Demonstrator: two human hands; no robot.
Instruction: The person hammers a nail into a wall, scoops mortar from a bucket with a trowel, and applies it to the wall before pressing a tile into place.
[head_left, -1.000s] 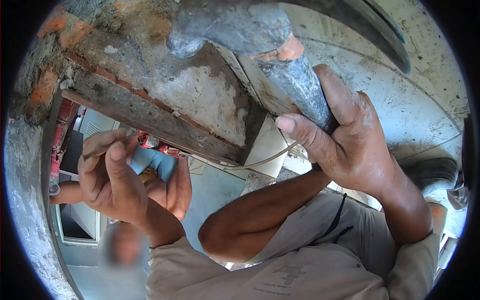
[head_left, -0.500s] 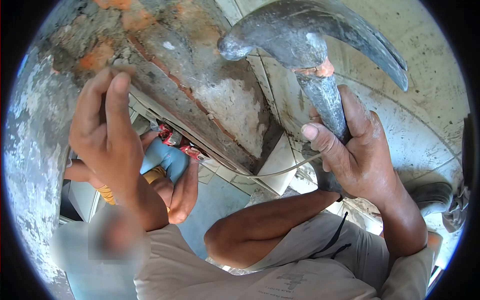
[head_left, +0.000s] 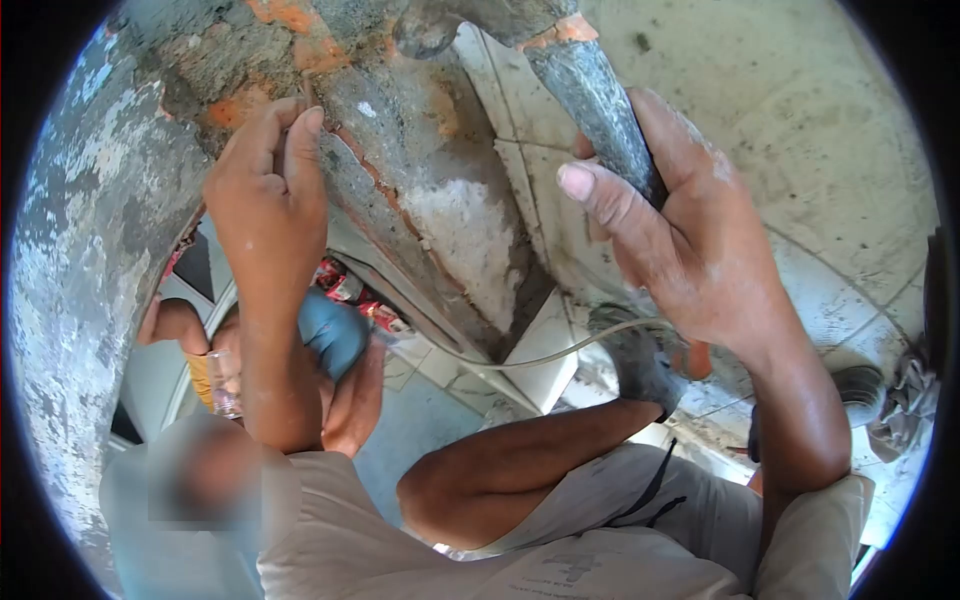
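My hands are apart, my left now up at the rough grey masonry (head_left: 400,130).
My left hand (head_left: 268,195) pinches a thin brownish piece (head_left: 307,90); my right hand (head_left: 700,240) grips the dusty grey metal claw hammer (head_left: 600,110), its claw gone from view.

Dirty tiled floor (head_left: 845,325) with crumpled cloth (head_left: 903,402)

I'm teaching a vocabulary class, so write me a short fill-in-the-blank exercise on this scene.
1. The right hand holds a ____ by its handle.
2. The tool's head is partly cut off by the ____ edge of the picture.
3. The left hand is raised at the rough masonry, whose bright patches are ____ in colour.

Missing words: hammer; top; orange.
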